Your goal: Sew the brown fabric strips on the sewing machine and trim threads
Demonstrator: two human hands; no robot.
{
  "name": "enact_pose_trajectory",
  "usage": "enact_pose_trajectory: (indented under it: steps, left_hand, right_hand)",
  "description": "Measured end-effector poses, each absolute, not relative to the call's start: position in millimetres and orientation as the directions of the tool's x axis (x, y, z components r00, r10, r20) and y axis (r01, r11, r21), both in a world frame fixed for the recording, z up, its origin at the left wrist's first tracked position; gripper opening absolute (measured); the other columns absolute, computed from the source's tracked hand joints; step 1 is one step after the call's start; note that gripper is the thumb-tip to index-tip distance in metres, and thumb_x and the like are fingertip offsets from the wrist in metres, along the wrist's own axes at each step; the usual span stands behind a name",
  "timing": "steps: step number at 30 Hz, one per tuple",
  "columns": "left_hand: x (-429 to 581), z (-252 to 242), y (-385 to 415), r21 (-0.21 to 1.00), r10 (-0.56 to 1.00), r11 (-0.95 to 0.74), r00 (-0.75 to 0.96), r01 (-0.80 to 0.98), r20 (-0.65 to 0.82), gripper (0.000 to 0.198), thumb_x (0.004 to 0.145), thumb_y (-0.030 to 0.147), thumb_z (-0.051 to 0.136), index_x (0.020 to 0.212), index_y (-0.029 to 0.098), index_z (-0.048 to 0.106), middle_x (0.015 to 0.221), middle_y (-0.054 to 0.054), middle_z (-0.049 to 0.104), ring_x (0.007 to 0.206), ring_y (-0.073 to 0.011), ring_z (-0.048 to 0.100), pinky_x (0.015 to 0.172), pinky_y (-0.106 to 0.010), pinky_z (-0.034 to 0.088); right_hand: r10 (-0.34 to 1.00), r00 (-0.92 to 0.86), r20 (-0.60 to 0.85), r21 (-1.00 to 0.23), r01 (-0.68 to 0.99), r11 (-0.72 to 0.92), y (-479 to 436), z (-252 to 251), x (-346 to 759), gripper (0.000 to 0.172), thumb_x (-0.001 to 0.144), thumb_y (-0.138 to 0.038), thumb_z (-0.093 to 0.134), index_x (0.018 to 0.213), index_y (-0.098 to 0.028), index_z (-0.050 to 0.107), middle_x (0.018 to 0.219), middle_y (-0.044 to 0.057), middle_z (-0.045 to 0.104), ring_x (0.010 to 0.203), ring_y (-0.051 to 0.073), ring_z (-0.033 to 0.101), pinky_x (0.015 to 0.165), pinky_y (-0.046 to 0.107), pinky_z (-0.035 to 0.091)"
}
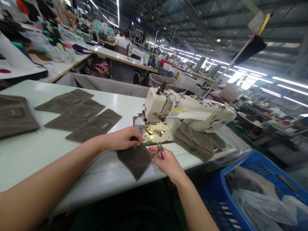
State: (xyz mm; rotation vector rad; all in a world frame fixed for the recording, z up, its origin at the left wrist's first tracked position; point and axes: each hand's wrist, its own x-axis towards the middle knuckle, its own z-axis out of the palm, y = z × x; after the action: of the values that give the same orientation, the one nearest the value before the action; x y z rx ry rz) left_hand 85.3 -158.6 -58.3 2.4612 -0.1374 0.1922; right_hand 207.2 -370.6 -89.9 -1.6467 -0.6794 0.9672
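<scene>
My left hand [128, 138] is closed on the upper edge of a dark brown fabric piece [136, 160], which hangs over the table's front edge. Pink-handled thread snips [161, 151] are tucked in my right hand [167, 162], blades pointing up. Its fingertips also pinch the right corner of that fabric piece. Just beyond both hands is the lit needle area of a cream sewing machine [158, 106], and the cloth is apart from the presser foot. To the left lie several matching fabric pieces [93, 126], overlapping, each with a small label patch.
A stack of brown fabric pieces [193, 141] lies under the machine arm. At the lower right a blue plastic basket [225, 179] holds cloth and plastic bags. Another brown piece [16, 115] is at the far left. Farther back, a person [123, 40] sits among other worktables.
</scene>
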Motion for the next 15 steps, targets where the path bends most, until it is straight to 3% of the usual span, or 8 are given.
enact_pose_trajectory:
  steps: [3, 7, 11, 15]
  left_hand:
    - [85, -59, -159, 0.594, -0.057, -0.791, 0.984, -0.147, 0.167, 0.014, 0.087, 0.018, 0.057, 0.088, 0.018, 0.071, 0.088, -0.004, 0.071, 0.09, -0.0202, 0.06, 0.088, -0.03, 0.043]
    - [86, -60, -165, 0.591, -0.082, -0.787, 0.98, -0.177, 0.183, 0.017, 0.09, 0.018, 0.055, 0.09, 0.018, 0.071, 0.087, -0.005, 0.071, 0.089, -0.0204, 0.061, 0.087, -0.031, 0.044]
    - [85, -60, -167, 0.636, -0.061, -0.756, 0.984, -0.154, 0.165, 0.019, 0.09, 0.02, 0.053, 0.092, 0.019, 0.072, 0.09, -0.005, 0.071, 0.091, -0.0208, 0.062, 0.087, -0.031, 0.045]
    - [81, -58, -158, 0.709, 0.047, -0.705, 0.994, -0.034, 0.094, 0.021, 0.088, 0.024, 0.052, 0.093, 0.018, 0.071, 0.094, -0.006, 0.07, 0.095, -0.0215, 0.062, 0.091, -0.031, 0.046]
  right_hand:
    - [0.813, 0.539, -0.22, -0.967, -0.009, -0.256, -369, -90, 206, 0.04, 0.068, -0.028, 0.066, 0.106, -0.016, 0.073, 0.095, 0.005, 0.071, 0.052, 0.007, 0.047, 0.046, 0.022, 0.032]
    - [0.803, 0.594, -0.052, -0.971, 0.159, -0.18, -361, -86, 202, 0.029, 0.07, -0.036, 0.072, 0.092, -0.016, 0.075, 0.081, 0.003, 0.071, 0.069, 0.015, 0.058, 0.063, 0.026, 0.043]
    - [0.79, 0.612, -0.04, -0.961, 0.192, -0.197, -353, -83, 197, 0.024, 0.068, -0.04, 0.071, 0.077, -0.017, 0.071, 0.065, -0.002, 0.063, 0.058, 0.013, 0.05, 0.058, 0.026, 0.039]
    - [0.792, 0.607, -0.064, -0.962, 0.173, -0.21, -354, -83, 197, 0.027, 0.07, -0.043, 0.069, 0.075, -0.017, 0.068, 0.062, -0.003, 0.058, 0.059, 0.012, 0.047, 0.058, 0.026, 0.036]
